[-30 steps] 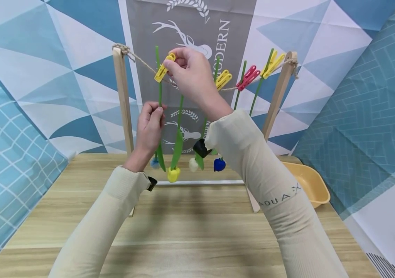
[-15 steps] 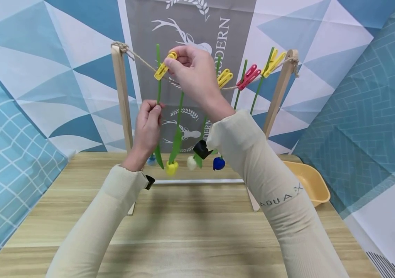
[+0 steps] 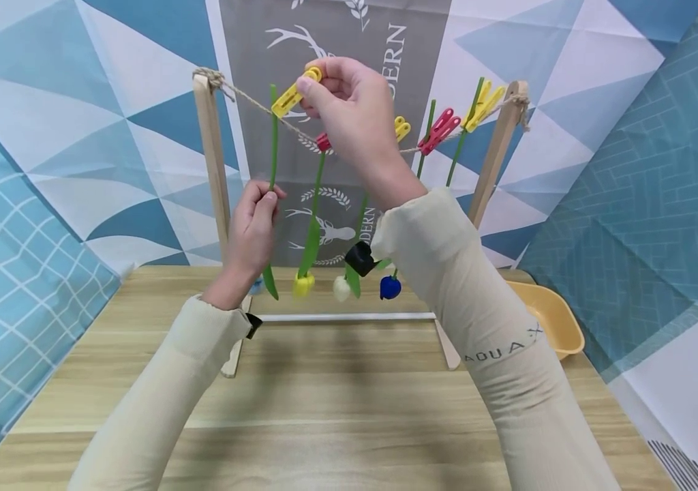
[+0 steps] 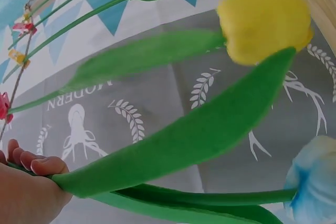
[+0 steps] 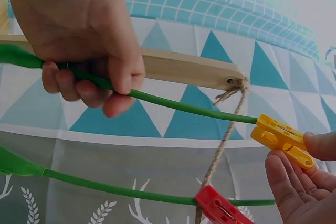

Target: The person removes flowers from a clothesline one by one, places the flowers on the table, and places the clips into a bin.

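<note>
My left hand pinches the green stem of an upside-down artificial tulip. Its pale blue and white bloom is mostly hidden behind that hand in the head view. My right hand holds a yellow clothespin by its handles, thumb against fingers. The clothespin's tip is at the upper stem, and in the right wrist view it sits off to one side of the twine. Whether it still bites the stem I cannot tell. Beside it, a red clothespin fastens the yellow tulip to the twine.
The twine spans two wooden posts. White and dark blue tulips hang further right, among yellow and red clothespins. A white bar joins the posts low down. An orange-yellow basin stands at right on the wooden table.
The yellow clothespin in my right hand has risen away from the twine, up and slightly right. My left hand has shifted slightly left with the stem. The red clothespin has come into view.
</note>
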The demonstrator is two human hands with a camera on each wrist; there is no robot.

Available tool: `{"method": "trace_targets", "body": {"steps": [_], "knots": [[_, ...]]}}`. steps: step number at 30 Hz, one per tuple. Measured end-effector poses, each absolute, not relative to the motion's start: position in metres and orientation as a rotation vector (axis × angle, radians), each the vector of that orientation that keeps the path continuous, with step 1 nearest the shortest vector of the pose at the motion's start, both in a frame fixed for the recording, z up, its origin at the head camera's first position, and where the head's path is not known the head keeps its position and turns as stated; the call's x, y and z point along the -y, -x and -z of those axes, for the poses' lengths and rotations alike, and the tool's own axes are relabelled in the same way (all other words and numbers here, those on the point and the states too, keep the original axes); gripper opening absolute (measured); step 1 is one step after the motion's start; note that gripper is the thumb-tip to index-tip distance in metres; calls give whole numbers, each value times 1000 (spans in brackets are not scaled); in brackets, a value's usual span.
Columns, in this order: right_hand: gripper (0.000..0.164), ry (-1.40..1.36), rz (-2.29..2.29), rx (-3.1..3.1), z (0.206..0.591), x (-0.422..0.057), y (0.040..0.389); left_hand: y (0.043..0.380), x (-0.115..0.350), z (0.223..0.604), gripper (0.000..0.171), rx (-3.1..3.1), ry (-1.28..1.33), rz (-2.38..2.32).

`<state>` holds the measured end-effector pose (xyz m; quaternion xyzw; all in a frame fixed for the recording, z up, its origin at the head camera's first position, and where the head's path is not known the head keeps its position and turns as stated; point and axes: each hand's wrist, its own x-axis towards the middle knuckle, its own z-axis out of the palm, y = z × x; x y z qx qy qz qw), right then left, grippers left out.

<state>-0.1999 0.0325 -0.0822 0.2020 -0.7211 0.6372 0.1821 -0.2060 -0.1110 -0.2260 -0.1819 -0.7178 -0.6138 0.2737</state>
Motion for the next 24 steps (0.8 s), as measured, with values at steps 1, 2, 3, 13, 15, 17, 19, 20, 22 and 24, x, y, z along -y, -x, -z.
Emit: {"method": "trace_targets", "body": {"steps": [1, 2, 3, 13, 15, 17, 19, 20, 22, 24], "knots": [[18, -573, -1806, 2027, 82, -34, 198, 204, 112, 227, 22, 1955, 481, 1624], [19, -571, -1807, 2024, 81, -36, 195, 203, 113, 227, 23, 1984, 474, 1595], [19, -567, -1811, 2022, 81, -38, 193, 201, 114, 228, 24, 2017, 467, 1564], [21, -571, -1896, 1927, 88, -73, 181, 182, 111, 237, 25, 2199, 555, 1322], [21, -555, -1904, 1916, 91, -82, 179, 179, 108, 239, 22, 2210, 583, 1278], [21, -542, -1914, 1902, 95, -92, 177, 176, 106, 242, 21, 2224, 610, 1233], [22, -524, -1920, 1893, 100, -102, 174, 174, 105, 245, 21, 2250, 631, 1190], [23, -520, -1921, 1888, 103, -107, 174, 173, 104, 248, 22, 2267, 638, 1171], [25, -500, -1946, 1871, 109, -117, 173, 172, 103, 252, 23, 2308, 649, 1144], [28, -476, -1977, 1851, 115, -127, 173, 169, 101, 256, 23, 2349, 661, 1122]]}}
